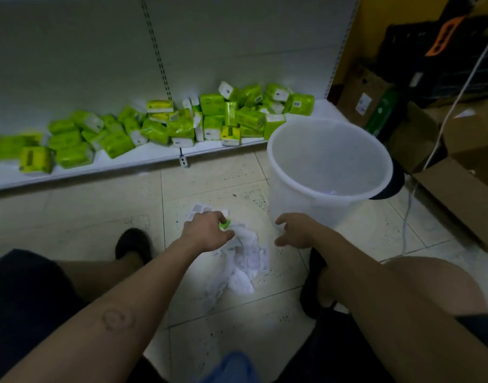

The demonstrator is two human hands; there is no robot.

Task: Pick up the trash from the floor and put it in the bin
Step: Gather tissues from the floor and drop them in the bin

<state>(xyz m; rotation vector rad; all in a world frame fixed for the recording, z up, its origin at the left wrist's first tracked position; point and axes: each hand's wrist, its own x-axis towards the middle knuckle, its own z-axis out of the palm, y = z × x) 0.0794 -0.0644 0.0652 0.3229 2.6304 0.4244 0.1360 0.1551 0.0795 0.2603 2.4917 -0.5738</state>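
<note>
Step in hand was the pickup, nothing lifted clear yet. Left hand point(206, 230) was down on the trash pile point(245, 261), crumpled white tissue lying on the floor point(99, 217) just left of the bin point(273, 161). Its fingers were curled, thumb and forefinger pinching a green scrap point(224, 224) at the pile's top edge. Right hand point(295, 230) hovered beside the pile near the bin's base, fingers spread and loose, holding nothing. Bin stood upright, mouth open, looked nearly empty. My read on the next move: right hand needed to scoop the other side so the tissue came up as one wad, then a short carry up and right over the bin; loose sheets could drop
</note>
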